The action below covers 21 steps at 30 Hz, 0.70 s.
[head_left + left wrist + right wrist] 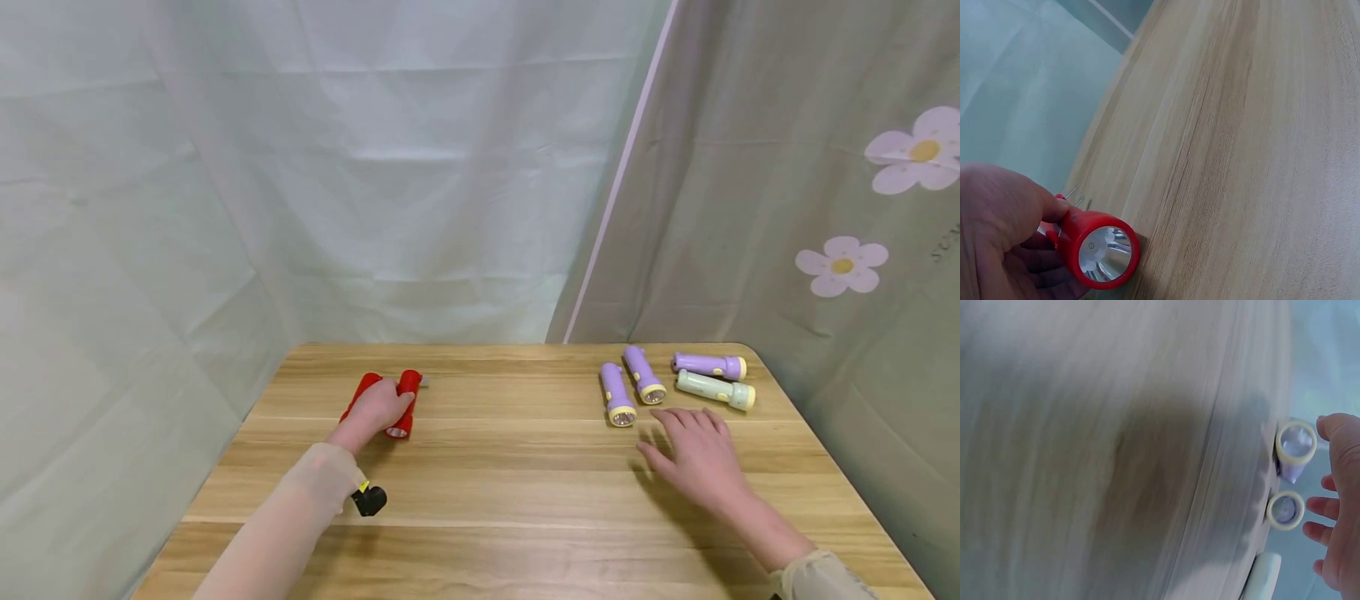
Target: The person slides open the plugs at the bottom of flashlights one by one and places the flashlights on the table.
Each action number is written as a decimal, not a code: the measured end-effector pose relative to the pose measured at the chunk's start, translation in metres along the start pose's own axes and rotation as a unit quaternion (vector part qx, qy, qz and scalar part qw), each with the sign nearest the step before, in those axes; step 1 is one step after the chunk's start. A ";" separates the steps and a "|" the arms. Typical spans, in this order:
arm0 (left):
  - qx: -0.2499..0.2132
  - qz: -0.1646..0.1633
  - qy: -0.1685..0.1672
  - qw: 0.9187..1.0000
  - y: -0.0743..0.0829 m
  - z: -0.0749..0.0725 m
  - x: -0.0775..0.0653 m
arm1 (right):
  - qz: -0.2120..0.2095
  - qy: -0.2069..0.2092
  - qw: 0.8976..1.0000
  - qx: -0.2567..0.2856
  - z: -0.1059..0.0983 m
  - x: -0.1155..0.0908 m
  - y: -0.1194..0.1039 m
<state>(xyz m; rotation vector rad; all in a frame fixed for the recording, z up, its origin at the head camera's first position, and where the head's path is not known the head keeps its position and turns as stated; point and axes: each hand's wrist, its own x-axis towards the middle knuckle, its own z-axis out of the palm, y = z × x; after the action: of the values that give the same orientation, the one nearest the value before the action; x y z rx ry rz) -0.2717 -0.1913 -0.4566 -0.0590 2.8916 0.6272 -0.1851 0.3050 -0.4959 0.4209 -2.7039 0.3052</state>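
Observation:
My left hand [377, 407] grips a red flashlight [409, 385] at the table's left side, thumb on one side and fingers curled round the other. The lens of this red flashlight [1105, 253] faces the camera in the left wrist view, and thin metal prongs [1075, 199] stick out by the thumb. A second red flashlight [363, 388] lies beside it, partly hidden by the hand. On the right, my right hand [699, 458] hovers with spread fingers, holding nothing. Just beyond its fingers lie two purple flashlights [617, 392] [642, 372], with yellow rims.
Near the back right corner lie a third purple flashlight [708, 365] and a pale green flashlight [716, 389], both pointing right. The wooden table [510, 467] meets hanging curtains [420, 208] along its back and sides. A black wrist device [369, 500] hangs under the left sleeve.

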 end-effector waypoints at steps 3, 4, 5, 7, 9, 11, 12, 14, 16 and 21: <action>0.009 -0.007 -0.006 1.000 -0.001 0.001 0.001 | 0.010 0.004 1.000 0.002 -0.001 -0.001 0.007; 0.011 -0.010 -0.008 1.000 0.000 0.001 0.001 | 0.014 0.005 1.000 0.003 -0.001 -0.001 0.009; 0.012 -0.013 -0.011 1.000 0.000 0.001 0.001 | 0.017 0.007 1.000 0.004 -0.002 -0.002 0.011; 0.014 -0.017 -0.015 1.000 -0.001 0.002 0.002 | 0.022 0.009 1.000 0.004 -0.003 -0.002 0.015; 0.015 -0.017 -0.015 1.000 -0.002 0.002 0.003 | 0.028 0.008 1.000 0.004 -0.004 -0.002 0.019; 0.013 -0.016 -0.014 1.000 -0.003 0.002 0.003 | 0.036 0.005 0.999 0.004 -0.005 -0.003 0.022; 0.014 -0.013 -0.013 1.000 -0.004 0.002 0.003 | 0.039 0.002 0.999 0.004 -0.005 -0.003 0.023; 0.015 -0.012 -0.010 1.000 -0.004 0.002 0.003 | 0.046 -0.004 0.999 0.003 -0.006 -0.003 0.026; 0.015 -0.010 -0.006 1.000 -0.005 0.002 0.003 | 0.051 -0.010 0.999 0.005 -0.006 -0.003 0.027; 0.013 -0.010 0.004 1.000 -0.004 0.001 0.003 | 0.057 -0.013 0.998 0.008 -0.007 -0.004 0.029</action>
<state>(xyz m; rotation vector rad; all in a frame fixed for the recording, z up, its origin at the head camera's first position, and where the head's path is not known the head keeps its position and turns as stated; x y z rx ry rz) -0.2740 -0.1945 -0.4601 -0.0875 2.9025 0.5865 -0.1894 0.3349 -0.4959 0.2786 -2.7581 0.3565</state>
